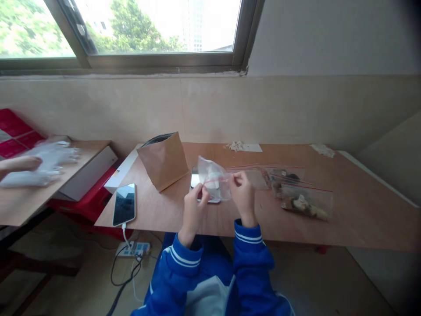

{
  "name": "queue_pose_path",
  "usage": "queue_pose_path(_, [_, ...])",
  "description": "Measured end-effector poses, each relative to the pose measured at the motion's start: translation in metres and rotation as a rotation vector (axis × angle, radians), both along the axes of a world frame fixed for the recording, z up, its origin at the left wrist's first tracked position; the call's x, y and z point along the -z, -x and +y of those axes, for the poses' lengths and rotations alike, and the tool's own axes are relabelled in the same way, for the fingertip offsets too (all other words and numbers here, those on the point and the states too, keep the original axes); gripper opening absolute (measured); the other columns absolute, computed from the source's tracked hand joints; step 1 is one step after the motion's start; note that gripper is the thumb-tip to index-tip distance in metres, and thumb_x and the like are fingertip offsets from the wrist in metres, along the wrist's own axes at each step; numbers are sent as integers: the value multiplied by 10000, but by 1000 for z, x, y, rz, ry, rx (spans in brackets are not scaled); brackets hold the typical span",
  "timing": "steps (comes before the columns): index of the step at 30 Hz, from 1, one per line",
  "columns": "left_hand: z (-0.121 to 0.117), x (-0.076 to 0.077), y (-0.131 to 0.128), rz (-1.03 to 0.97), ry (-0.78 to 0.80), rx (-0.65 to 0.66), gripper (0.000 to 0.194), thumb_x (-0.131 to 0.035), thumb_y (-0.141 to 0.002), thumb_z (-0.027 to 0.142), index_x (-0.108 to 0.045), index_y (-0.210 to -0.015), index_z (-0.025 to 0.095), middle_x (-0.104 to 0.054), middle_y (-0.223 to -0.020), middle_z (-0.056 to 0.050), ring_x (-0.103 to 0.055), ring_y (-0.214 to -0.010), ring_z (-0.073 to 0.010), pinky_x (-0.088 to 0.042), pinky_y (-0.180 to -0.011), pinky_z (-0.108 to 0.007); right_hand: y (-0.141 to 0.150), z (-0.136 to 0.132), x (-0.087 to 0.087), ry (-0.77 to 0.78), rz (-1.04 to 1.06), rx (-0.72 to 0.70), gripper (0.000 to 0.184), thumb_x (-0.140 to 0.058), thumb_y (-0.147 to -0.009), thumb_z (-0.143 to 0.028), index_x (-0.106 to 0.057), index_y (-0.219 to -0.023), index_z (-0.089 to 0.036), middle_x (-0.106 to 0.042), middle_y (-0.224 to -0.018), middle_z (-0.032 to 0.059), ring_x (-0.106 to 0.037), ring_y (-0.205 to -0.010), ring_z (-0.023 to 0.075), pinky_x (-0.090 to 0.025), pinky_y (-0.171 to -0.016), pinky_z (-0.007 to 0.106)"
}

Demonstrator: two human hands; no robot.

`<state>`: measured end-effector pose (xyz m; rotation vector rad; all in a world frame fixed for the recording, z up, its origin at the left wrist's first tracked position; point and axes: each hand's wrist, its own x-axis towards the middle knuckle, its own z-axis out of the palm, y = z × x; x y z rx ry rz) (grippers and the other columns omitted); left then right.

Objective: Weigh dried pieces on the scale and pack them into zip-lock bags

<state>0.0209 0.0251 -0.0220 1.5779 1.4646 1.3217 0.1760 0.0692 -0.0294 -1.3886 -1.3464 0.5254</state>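
Note:
Between my hands I hold a clear zip bag [215, 175] with a red strip along its edge. My left hand [194, 206] pinches one end of the strip, and my right hand [242, 193] pinches the other. Something pale shows through the plastic, but I cannot make out whether it lies inside. Under the bag is a flat, white-edged device [194, 177], partly covered. Left of it a brown paper pouch [166, 162] stands with its top open. To the right lie several zip bags, the nearest one [307, 202] holding dark and pale pieces.
A phone [125, 205] lies at the table's left edge, its white cable running down to a power strip [133, 249]. Pale scraps [235, 145] and a white card [252, 148] lie at the back. On the left table another person's hand [21, 164] touches white plastic packs [49, 160].

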Motion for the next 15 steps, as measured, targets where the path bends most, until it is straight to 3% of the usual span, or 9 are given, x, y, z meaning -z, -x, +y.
queue_pose_path(2, [-3, 0, 3, -16, 12, -31, 317, -454, -898, 337, -467, -616, 192, -518, -599, 17, -474, -602, -125, -332, -596, -242, -11, 6, 6, 13, 133, 69, 250, -529, -857, -454, -447, -771, -234, -718, -734, 77, -677, -619, 222, -519, -557, 302])
queue_pose_path(4, [-2, 4, 5, -130, 28, 21, 347, -455, -889, 355, -456, -584, 190, -511, -587, 11, -482, -610, -129, -358, -622, -245, -18, 7, 7, 44, 215, -37, 302, -560, -837, -503, -438, -777, -233, -710, -708, 70, -647, -542, 200, -498, -492, 283])
queue_pose_path(7, [5, 21, 4, -503, 89, 83, 375, -370, -897, 428, -432, -607, 199, -552, -621, -15, -536, -641, -152, -419, -642, -263, -15, 2, -2, 54, 269, -190, 342, -585, -827, -541, -455, -797, -225, -703, -684, 49, -628, -506, 178, -477, -460, 260])
queue_pose_path(9, [11, 36, 2, -718, 168, 19, 384, -348, -887, 492, -464, -672, 195, -596, -708, -36, -578, -697, -166, -449, -639, -268, -7, -3, -8, 32, 295, -221, 343, -586, -834, -540, -464, -811, -221, -699, -672, 36, -633, -518, 172, -486, -476, 255])
queue_pose_path(12, [16, 57, -2, -806, 245, -118, 389, -476, -837, 551, -549, -820, 169, -639, -892, -72, -610, -777, -167, -477, -673, -264, 5, -9, -12, 32, 299, -254, 336, -586, -839, -533, -475, -803, -218, -690, -652, 24, -633, -525, 164, -492, -491, 248])
queue_pose_path(15, [16, 70, -6, -840, 293, -76, 505, -527, -793, 632, -589, -958, 159, -659, -975, -107, -644, -791, -182, -499, -685, -280, 14, -12, -6, 74, 301, -330, 340, -580, -839, -545, -489, -811, -219, -689, -654, 19, -631, -518, 163, -484, -479, 247])
